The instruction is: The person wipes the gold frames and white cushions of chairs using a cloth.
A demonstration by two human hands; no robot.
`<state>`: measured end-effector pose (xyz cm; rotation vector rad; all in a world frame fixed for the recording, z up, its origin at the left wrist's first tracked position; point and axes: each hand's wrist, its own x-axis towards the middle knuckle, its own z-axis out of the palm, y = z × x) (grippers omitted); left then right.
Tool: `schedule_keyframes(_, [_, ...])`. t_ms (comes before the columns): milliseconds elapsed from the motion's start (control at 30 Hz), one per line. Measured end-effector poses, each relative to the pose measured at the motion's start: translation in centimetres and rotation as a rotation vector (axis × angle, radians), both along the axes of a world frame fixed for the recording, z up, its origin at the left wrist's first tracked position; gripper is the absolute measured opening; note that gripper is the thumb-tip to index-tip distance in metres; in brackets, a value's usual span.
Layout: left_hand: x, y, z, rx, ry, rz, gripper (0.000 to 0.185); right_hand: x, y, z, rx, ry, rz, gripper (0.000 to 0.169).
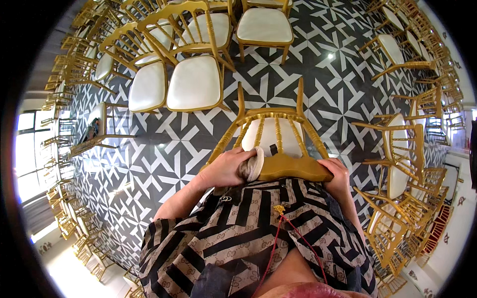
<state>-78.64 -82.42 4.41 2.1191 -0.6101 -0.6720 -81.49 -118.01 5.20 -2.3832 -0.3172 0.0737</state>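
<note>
A gold-painted wooden chair [294, 168] with a spindle back and a white seat pad [268, 138] is right in front of my body. Its top rail is close to my waist, and two of its legs point away from me, so it looks tilted. My right hand [337, 172] grips the right end of that rail. At the rail's left end, my left hand [228, 167] holds a bunched cloth [253, 165], greyish brown with a pale edge, against the wood. A small dark object [274, 149] shows between the spindles; I cannot tell what it is.
Matching chairs [195, 83] stand close by at front left, with another [265, 26] farther ahead. Overlapping chairs [400, 149] crowd the right side. On the left, one chair [102, 123] carries a dark patterned item [90, 130]. The floor [164, 149] has black-and-white patterned tiles.
</note>
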Motion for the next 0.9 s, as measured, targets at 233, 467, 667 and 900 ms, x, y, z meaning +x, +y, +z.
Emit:
schedule_keyframes(233, [5.5,-2.4,0.8,0.035,0.033,0.063,0.076,7.8,-2.8,-1.6,0.053,0.051,0.072,0.038])
schedule_keyframes(467, [12.0,-6.6,1.3,0.118,0.039,0.133,0.076,16.9,-8.7,-5.5,0.109,0.045,0.276,0.034])
schedule_keyframes(667, [17.2,-9.6,3.8,0.182,0.017,0.299,0.074,25.1,-11.2,-4.0,0.133,0.3,0.381,0.042])
schedule_keyframes(900, [13.5,-6.4,1.6,0.607,-0.175,0.819,0.056,29.9,-12.6,-7.7,0.249,0.261,0.66,0.076])
